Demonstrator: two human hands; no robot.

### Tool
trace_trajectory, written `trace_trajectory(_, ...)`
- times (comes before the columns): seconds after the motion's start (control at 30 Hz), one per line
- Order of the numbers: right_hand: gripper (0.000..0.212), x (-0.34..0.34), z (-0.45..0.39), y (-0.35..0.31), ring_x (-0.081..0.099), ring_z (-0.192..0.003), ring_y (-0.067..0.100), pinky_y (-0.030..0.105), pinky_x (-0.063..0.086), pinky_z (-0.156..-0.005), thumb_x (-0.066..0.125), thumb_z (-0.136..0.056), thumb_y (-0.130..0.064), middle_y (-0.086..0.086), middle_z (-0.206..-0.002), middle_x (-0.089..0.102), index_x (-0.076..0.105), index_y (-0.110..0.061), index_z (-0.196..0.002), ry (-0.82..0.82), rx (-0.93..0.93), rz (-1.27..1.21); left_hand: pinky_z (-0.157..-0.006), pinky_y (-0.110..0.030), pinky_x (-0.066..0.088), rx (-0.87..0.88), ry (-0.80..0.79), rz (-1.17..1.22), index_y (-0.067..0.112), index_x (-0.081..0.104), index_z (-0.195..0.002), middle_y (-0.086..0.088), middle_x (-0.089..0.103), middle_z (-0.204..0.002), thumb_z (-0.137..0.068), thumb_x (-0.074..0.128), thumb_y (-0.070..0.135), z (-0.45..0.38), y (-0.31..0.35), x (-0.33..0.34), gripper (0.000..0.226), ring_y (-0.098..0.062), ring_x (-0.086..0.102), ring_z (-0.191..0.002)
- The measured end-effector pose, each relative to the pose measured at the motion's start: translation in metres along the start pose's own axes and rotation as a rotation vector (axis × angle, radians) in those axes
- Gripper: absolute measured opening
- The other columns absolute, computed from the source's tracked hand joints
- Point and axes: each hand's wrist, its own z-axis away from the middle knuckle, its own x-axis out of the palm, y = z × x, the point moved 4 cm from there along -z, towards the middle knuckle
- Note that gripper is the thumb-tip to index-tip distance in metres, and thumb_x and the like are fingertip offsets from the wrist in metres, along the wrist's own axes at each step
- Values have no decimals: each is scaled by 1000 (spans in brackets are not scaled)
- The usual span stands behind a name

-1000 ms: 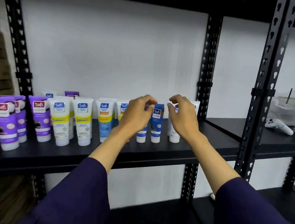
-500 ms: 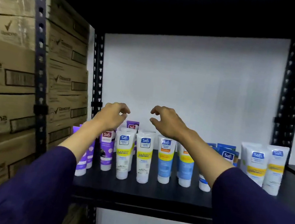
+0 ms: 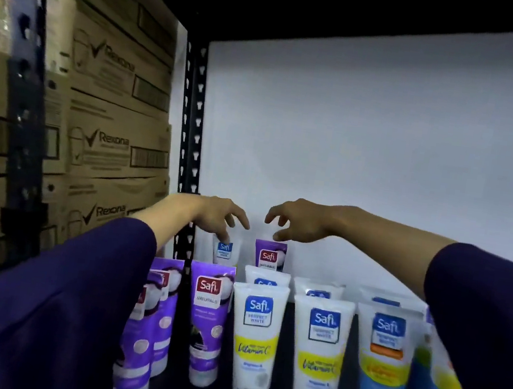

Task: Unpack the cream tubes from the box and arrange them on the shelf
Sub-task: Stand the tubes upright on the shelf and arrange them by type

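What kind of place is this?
Probably a stockroom or warehouse: a black slotted-steel shelf upright, stacked brown Rexona-printed cardboard cartons beside it, and rows of upright white and purple Safi cream tubes on the shelf.

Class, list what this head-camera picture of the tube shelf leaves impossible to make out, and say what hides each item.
- Whether the left hand touches the white back-row tube: its fingertips overlap the tube's top.
- Whether the right hand pinches the purple back-row tube: same overlap.
- Small print on the front tubes: blurred.
- The box: outside the frame.
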Motion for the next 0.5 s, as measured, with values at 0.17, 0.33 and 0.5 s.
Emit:
trace_trajectory(0.17, 46, 22, -30, 15, 57, -105, 21, 27, 50, -82, 58, -95, -25, 8, -129, 59, 44, -23, -138, -100, -33, -133, -104, -39, 43, 8, -214, 16, 36, 49, -133, -5, 57, -131, -86, 66, 2, -30, -15, 8, 60, -22, 52, -120)
trace_trajectory(0.33, 39, 43, -42, 5, 58, -101, 24, 30, 58, -74, 64, -90, -13, 9, -126, 52, 53, -20, -126, -64, -115, -183, -71, -19, 51, 97, -244, 122, 25, 65, -105, -5, 68, -106, -85, 68, 2, -47, -27, 26, 31, -10, 62, -86)
trace_trajectory(0.5, 34, 36, -35, -6, 59, -96, 22, 26, 55, -71, 66, -87, -7, 6, -112, 56, 58, -14, -119, 22, -157, -133, -66, -18, 54, 106, -165, 191, 22, 68, -89, 3, 70, -87, -85, 66, -1, -42, -28, 26, 24, -14, 65, -83)
